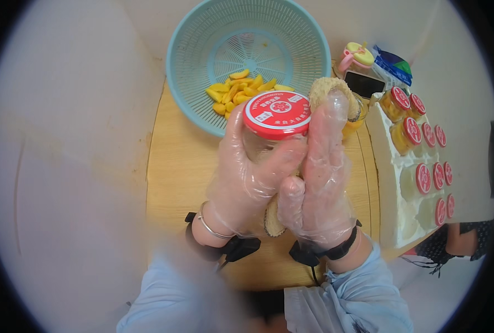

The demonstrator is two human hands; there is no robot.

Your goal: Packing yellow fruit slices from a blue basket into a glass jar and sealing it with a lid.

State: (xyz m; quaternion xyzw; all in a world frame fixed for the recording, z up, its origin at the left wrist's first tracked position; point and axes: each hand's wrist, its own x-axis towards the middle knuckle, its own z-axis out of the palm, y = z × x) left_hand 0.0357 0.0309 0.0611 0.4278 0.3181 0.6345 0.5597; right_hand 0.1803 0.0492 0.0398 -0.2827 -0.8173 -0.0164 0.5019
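Note:
My left hand (247, 183), in a clear plastic glove, is wrapped around a glass jar (260, 147). A red printed metal lid (278, 114) sits on the jar, tilted towards me. My right hand (326, 179), gloved the same way, presses a tan terry cloth (328, 86) against the jar's right side. Part of the cloth hangs below, between my palms. The jar's contents are largely hidden by my fingers. Just behind my right fingers stands another glass jar (358, 116) with yellow pieces, partly covered by the cloth.
A blue plastic colander (180, 100) holds yellow fruit slices (240, 89). At right, a white foam tray (386, 200) carries several red-lidded jars (406, 131). A phone (363, 84), a lidded cup (357, 56) and a plastic packet (392, 66) lie behind. Another person's arm (459, 239) shows lower right.

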